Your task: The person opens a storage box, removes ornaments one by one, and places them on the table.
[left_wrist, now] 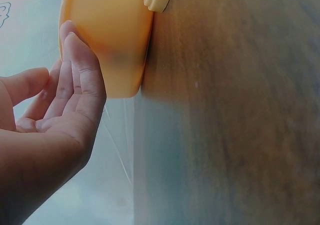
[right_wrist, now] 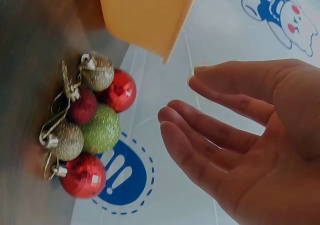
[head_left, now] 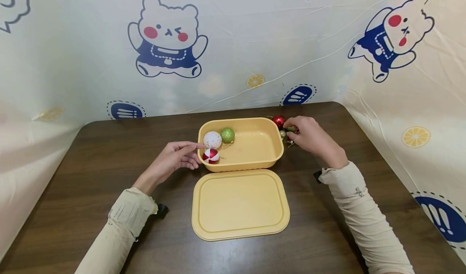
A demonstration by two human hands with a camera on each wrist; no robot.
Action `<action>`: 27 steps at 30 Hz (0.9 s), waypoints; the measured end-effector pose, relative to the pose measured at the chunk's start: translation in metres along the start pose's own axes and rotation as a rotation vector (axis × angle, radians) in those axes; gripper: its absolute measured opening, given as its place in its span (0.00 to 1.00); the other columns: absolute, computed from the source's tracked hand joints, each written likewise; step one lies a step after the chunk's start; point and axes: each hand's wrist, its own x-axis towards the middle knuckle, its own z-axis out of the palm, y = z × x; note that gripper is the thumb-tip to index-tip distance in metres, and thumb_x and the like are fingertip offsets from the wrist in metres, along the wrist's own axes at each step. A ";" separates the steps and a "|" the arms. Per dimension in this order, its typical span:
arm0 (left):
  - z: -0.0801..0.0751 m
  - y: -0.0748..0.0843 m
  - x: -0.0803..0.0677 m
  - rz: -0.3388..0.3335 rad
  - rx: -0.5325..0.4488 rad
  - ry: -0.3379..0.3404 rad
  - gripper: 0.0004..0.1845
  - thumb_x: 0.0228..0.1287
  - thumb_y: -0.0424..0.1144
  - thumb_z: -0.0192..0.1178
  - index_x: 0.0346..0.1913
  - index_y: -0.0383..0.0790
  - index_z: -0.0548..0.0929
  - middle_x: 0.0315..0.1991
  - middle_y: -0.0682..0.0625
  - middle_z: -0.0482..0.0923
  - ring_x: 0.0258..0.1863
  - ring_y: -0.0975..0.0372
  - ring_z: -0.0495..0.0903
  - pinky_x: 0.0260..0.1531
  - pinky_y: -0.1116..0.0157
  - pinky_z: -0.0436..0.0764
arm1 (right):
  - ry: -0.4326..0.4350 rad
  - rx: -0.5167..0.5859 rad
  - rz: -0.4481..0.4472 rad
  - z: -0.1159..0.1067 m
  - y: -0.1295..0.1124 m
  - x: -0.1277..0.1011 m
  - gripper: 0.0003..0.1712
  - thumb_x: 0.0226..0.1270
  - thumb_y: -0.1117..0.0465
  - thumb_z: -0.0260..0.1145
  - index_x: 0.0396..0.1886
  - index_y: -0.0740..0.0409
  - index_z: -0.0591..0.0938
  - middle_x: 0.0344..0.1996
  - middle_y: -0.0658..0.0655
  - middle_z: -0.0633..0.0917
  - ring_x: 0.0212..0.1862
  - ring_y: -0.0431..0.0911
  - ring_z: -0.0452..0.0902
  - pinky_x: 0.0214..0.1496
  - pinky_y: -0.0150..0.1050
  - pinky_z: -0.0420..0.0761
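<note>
A yellow plastic box (head_left: 251,164) holds a white bauble (head_left: 212,140), a green glitter bauble (head_left: 227,135) and a red-and-white bauble (head_left: 211,156). At its left wall is my left hand (head_left: 177,156), fingertips right at the rim, fingers loosely bent. Over a cluster of baubles beside the box's right end hovers my right hand (head_left: 309,135), thumb and fingers apart with nothing between them. In the right wrist view that cluster has a green bauble (right_wrist: 101,129), shiny red ones (right_wrist: 83,177), gold ones (right_wrist: 68,141) and a dark red one (right_wrist: 82,106), with gold strings.
The yellow lid (head_left: 240,203) lies flat on the brown wooden table (head_left: 109,161), just in front of the box. Behind the table hangs a pale printed cloth (head_left: 233,43) with cartoon bears.
</note>
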 end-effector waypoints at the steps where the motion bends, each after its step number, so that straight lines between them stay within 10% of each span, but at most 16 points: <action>1: 0.000 0.000 0.000 0.001 0.001 0.001 0.25 0.78 0.47 0.52 0.65 0.29 0.75 0.37 0.38 0.84 0.32 0.56 0.84 0.39 0.60 0.87 | 0.002 0.000 -0.008 0.001 -0.002 0.000 0.13 0.66 0.70 0.65 0.49 0.66 0.84 0.44 0.64 0.85 0.40 0.53 0.78 0.44 0.49 0.84; 27: 0.000 0.000 0.000 -0.001 0.000 0.003 0.25 0.77 0.47 0.52 0.64 0.29 0.76 0.37 0.38 0.84 0.32 0.56 0.84 0.39 0.60 0.87 | -0.042 -0.025 -0.138 0.031 -0.042 0.001 0.14 0.66 0.67 0.67 0.50 0.66 0.83 0.49 0.63 0.84 0.50 0.55 0.79 0.55 0.51 0.81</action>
